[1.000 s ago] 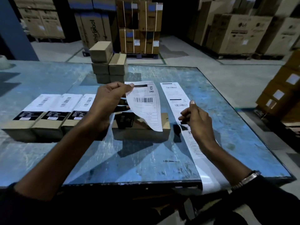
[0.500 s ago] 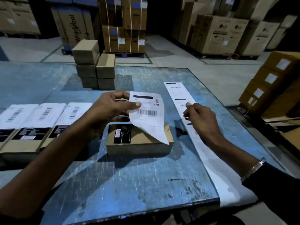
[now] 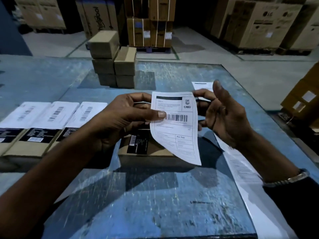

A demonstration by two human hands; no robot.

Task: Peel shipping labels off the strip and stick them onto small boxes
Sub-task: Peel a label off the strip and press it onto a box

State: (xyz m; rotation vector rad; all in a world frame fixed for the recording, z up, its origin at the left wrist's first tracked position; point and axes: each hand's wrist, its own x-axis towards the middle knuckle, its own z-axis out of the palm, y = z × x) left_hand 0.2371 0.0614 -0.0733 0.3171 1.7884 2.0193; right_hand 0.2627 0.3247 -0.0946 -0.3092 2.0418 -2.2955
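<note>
At the far left we see three flat cardboard boxes lying side by side on the table, each already bearing a long white barcode label over a black printed panel. The table's blue surface is scuffed and glossy, streaked with pale scratches. Behind, a stack of plain brown cartons stands near the far edge.

Our left hand pinches the peeled label, thumb pressed on its face beside the barcode, fingers curled behind it. The label is thin white paper, printed with a dark bar, "CRED" and boxed fields; it hangs curved, its lower corner dropping in front of the unlabelled box, a flat brown carton with a black sticker, lying just beneath.

Our right hand comes next, thumb raised, fingertips at the label's upper right edge and behind the sheet; we cannot tell whether it truly grips. A metal watch band circles that wrist. Farthest right, the glossy strip runs along the table past its near edge.
</note>
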